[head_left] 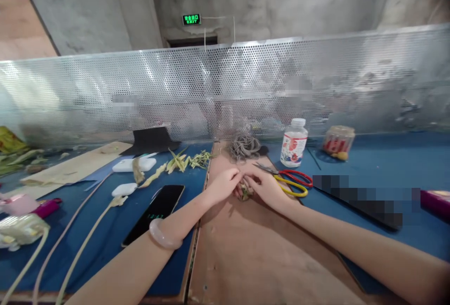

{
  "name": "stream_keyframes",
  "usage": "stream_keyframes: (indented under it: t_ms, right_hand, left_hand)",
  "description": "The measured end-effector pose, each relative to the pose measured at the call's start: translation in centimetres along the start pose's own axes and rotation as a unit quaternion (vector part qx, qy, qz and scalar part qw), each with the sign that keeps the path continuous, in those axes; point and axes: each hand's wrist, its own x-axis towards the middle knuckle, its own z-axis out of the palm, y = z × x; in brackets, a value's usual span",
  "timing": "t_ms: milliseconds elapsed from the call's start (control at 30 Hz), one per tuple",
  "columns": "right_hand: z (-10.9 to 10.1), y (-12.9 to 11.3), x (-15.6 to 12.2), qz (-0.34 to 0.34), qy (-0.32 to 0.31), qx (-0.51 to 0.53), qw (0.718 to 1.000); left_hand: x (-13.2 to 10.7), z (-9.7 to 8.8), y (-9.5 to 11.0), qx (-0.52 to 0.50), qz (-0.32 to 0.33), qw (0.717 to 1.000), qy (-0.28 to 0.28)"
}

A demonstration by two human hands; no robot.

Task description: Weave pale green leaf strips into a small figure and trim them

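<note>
L hand [225, 184] & R hand [263, 184] nearly touching, well in from tbl [253, 263] near edge; fingers curled, tips pinched together. L forearm [130, 267] angles in over near edge, R forearm [344, 238] from near-R side.

Diffuse indoor light | we get whitish glare streaking the perforated screen [168, 92] at the far edge of the bench [246, 267] | exit sign [191, 19] glowing green | soft shadows under the hands [263, 185] | pixel blocks over a black item [381, 222] toward the bench's right edge | wide-angle stretching, dark upper-right frame corner, slight softness
</note>
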Motion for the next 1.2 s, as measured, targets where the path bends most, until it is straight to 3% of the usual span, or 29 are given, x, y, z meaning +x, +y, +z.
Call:
stream_keyframes:
  t_ms: [433,800,1200]
  right_hand:
    - [-0.03,-0.01,-0.28,-0.067,0.007,-0.041,0.997]
    - [-0.17,0.75,-0.29,-0.01,-0.023,0.007,1.0]
    - [-0.25,0.41,-0.48,-0.018,0.01,-0.025,0.999]
  left_hand:
    - [-0.14,0.24,0.13,-0.01,0.013,1.0,0.007]
    - [-0.24,0.38,0.8,-0.038,-0.004,0.999,-0.012]
    - [-0.26,0.41,0.75,-0.014,-0.012,1.0,-0.02]
